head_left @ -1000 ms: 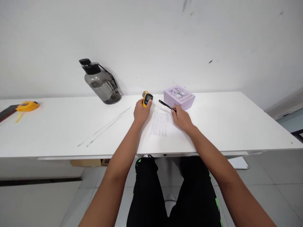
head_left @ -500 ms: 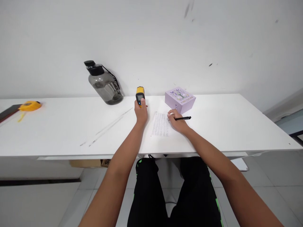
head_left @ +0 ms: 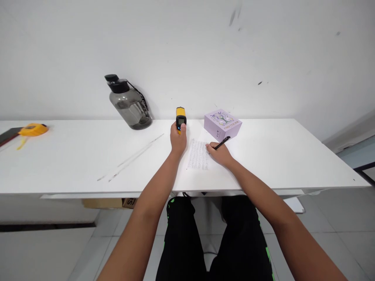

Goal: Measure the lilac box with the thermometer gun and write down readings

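Observation:
My left hand point(head_left: 178, 139) is wrapped round a yellow and black infrared thermometer point(head_left: 181, 114), its small screen facing me and its nose toward the wall. In my right hand point(head_left: 220, 153) is a black pen point(head_left: 222, 143), tilted up to the right; the tip is hidden by my fingers. That hand rests at the right edge of a white sheet point(head_left: 198, 155) covered with rows of dark handwriting. Just behind the right hand sits a lilac box point(head_left: 222, 124) with a printed tree on its lid.
A grey see-through water bottle point(head_left: 130, 107) leans against the wall, partly filled. At the far left of the white table point(head_left: 73, 156) lie a yellow tape measure point(head_left: 33, 129) and a dark flat object point(head_left: 9, 136). A cardboard box point(head_left: 102, 203) is below the table.
My left hand has shifted slightly right with the thermometer. My right hand has drawn a little toward me, and the pen now stands more steeply.

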The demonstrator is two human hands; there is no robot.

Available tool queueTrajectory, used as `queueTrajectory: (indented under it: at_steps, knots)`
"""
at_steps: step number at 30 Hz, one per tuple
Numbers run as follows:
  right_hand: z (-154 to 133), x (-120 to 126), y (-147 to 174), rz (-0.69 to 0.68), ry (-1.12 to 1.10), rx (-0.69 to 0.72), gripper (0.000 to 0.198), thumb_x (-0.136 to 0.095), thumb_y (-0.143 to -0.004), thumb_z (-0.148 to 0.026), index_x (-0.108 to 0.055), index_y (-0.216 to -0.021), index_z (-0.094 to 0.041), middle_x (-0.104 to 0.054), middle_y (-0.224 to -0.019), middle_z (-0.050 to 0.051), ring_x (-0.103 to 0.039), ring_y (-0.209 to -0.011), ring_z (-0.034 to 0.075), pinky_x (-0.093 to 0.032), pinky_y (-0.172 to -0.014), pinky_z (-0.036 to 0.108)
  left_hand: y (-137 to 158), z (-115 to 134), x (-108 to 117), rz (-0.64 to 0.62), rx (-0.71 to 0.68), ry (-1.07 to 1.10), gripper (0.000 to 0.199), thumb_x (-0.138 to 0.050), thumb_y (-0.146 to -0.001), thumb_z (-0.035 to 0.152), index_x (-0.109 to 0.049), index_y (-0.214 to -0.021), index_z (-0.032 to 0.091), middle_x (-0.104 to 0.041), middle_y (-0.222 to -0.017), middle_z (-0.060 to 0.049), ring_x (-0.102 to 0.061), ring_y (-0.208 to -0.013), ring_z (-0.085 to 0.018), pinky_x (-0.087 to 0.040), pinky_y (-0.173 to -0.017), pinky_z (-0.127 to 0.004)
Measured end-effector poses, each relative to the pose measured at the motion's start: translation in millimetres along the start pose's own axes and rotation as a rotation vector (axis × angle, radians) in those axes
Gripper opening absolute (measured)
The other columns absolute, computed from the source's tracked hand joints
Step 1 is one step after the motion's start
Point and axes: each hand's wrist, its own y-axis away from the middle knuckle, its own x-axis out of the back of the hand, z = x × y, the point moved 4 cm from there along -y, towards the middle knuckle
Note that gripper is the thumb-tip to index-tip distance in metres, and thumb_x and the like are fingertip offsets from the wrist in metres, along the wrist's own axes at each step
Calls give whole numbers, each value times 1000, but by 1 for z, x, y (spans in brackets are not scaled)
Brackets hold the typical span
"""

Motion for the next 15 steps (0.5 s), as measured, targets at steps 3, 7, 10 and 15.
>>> queueTrajectory:
  at_steps: [3,7,10,15]
  knots:
    - [-1,0,1,-4,27,-9,41,-50,-89,-45,-36,-58,-23,-39,-58,-4,-38,-60,13,-29,-61,29,2,3,1,19,15,-32,37,-53,-96,55,-60,-112,23,-66,-107,-9,-62,-105,-25,-47,-94,-41]
    - [-2,-1,2,-33,36,8,38,-49,-89,-44,-39,-59,-23,-45,-60,-3,-40,-61,13,-30,-61,29,4,7,1,23,10,-58,36,-52,-97,53,-59,-113,21,-66,-113,-11,-61,-108,-27,-46,-96,-42]
    - [-2,0,2,-33,22,27,38,-48,-89,-45,-40,-60,-23,-47,-60,-3,-42,-62,13,-31,-62,29,4,7,2,46,-13,-78,36,-50,-97,52,-59,-112,20,-64,-114,-12,-59,-110,-27,-45,-98,-43]
    - [0,1,1,-10,9,21,40,-48,-89,-45,-34,-59,-23,-40,-58,-4,-38,-60,13,-30,-62,29,0,-1,4,121,6,-16,33,-47,-99,50,-60,-108,21,-64,-110,-10,-59,-110,-26,-43,-99,-40]
